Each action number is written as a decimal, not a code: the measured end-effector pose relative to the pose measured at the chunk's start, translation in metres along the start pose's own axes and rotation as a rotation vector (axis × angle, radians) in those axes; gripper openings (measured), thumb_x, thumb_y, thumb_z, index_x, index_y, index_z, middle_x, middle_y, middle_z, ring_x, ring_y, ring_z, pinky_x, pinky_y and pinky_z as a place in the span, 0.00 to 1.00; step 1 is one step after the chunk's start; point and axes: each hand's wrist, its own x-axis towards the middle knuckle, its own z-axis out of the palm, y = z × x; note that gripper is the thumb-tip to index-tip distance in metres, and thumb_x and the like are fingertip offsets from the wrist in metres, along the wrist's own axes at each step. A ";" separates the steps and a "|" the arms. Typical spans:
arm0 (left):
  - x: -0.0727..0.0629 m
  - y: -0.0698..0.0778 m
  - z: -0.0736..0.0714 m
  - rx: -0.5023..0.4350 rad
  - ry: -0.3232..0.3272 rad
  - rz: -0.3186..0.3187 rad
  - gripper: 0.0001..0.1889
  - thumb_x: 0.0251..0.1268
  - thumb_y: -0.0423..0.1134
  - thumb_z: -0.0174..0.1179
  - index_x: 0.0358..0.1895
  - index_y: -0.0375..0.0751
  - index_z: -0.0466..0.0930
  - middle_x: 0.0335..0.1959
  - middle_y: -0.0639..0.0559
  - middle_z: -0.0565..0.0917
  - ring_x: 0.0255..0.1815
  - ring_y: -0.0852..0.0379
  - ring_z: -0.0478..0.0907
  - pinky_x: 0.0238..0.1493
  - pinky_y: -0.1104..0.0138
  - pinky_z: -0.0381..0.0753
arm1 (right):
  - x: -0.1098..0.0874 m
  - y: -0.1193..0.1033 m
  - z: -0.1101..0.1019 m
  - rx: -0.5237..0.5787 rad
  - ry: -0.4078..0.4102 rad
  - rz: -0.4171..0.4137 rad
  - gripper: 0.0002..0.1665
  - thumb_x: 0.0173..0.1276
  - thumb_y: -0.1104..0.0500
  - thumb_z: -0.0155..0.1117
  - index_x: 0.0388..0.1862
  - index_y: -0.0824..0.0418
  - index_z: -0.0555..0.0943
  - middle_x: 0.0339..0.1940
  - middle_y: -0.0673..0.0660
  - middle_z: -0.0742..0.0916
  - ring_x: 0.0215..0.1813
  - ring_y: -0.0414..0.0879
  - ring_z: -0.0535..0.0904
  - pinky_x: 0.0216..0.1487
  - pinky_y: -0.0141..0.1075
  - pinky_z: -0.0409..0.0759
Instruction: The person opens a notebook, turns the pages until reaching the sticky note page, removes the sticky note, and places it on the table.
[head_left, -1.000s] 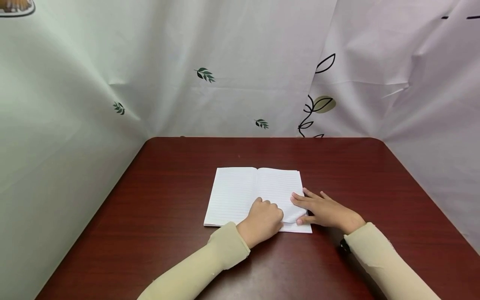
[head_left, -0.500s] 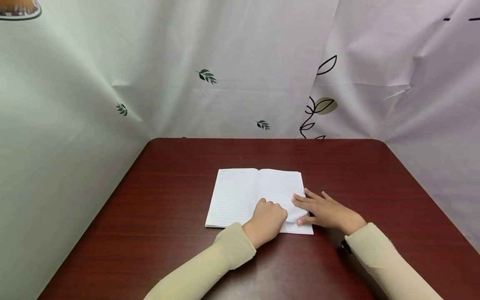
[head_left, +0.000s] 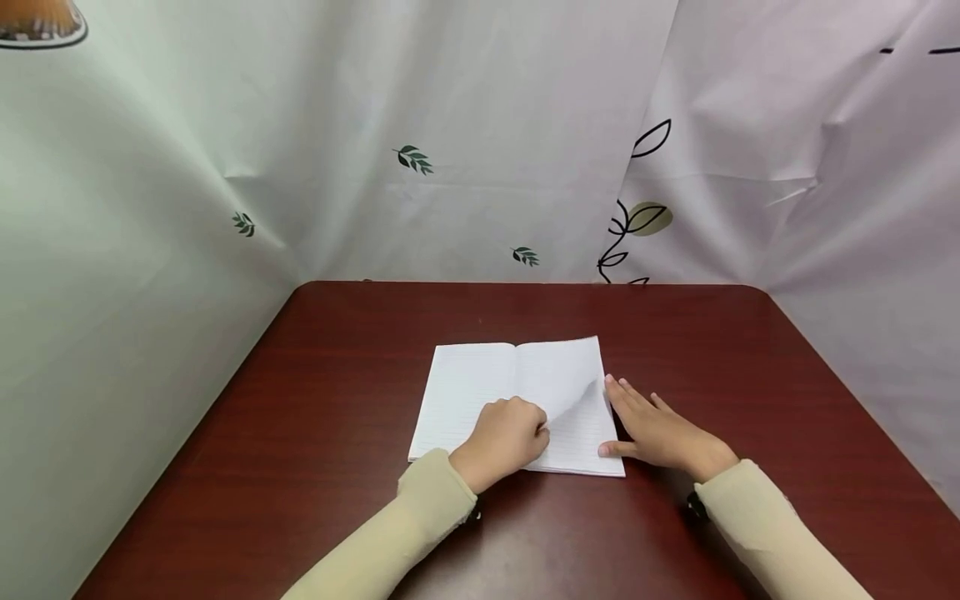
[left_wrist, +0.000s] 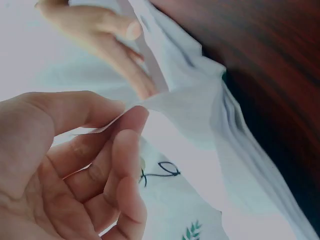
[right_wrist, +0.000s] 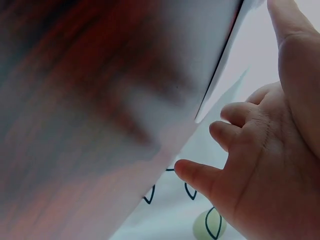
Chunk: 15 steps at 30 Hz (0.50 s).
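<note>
A lined notebook (head_left: 468, 392) lies spread on the table, its pages white. My left hand (head_left: 504, 437) pinches the lower corner of a right-hand page (head_left: 564, 375), which is lifted and curls toward the spine. In the left wrist view, the thumb and forefinger (left_wrist: 132, 117) hold the thin paper edge. My right hand (head_left: 656, 429) has its fingers spread at the notebook's right edge, with the thumb over the page beneath. The right wrist view shows that palm (right_wrist: 270, 160) beside the notebook's edge (right_wrist: 220, 85).
The dark red wooden table (head_left: 360, 367) has rounded far corners. Behind it and on both sides hangs a pale cloth (head_left: 480, 125) with printed leaves. Both forearms wear cream sleeves (head_left: 405, 525), and a dark band shows at each cuff.
My left hand has drawn back leftward with the page corner, so the page now lifts and curls. My right fingers have slid off the page toward the notebook's right edge.
</note>
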 end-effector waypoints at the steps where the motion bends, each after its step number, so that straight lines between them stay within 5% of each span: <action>1: -0.001 -0.003 -0.003 -0.043 0.001 -0.025 0.24 0.53 0.37 0.61 0.08 0.51 0.58 0.06 0.62 0.61 0.12 0.64 0.56 0.13 0.70 0.57 | 0.000 0.000 0.000 0.004 -0.007 0.001 0.58 0.60 0.38 0.64 0.74 0.72 0.52 0.76 0.69 0.59 0.75 0.67 0.53 0.65 0.69 0.54; 10: -0.016 -0.034 -0.019 -0.462 0.018 -0.268 0.18 0.53 0.40 0.64 0.11 0.45 0.68 0.11 0.60 0.63 0.14 0.64 0.57 0.15 0.72 0.57 | 0.000 0.000 -0.001 0.078 -0.063 -0.040 0.53 0.63 0.36 0.60 0.76 0.65 0.54 0.77 0.63 0.61 0.76 0.67 0.50 0.64 0.71 0.51; 15: -0.024 -0.056 -0.022 -0.662 0.072 -0.388 0.09 0.53 0.39 0.66 0.22 0.37 0.81 0.15 0.53 0.79 0.16 0.65 0.68 0.20 0.70 0.67 | 0.001 0.000 0.000 0.082 -0.063 -0.063 0.51 0.63 0.37 0.59 0.76 0.62 0.56 0.76 0.61 0.63 0.76 0.66 0.51 0.63 0.72 0.51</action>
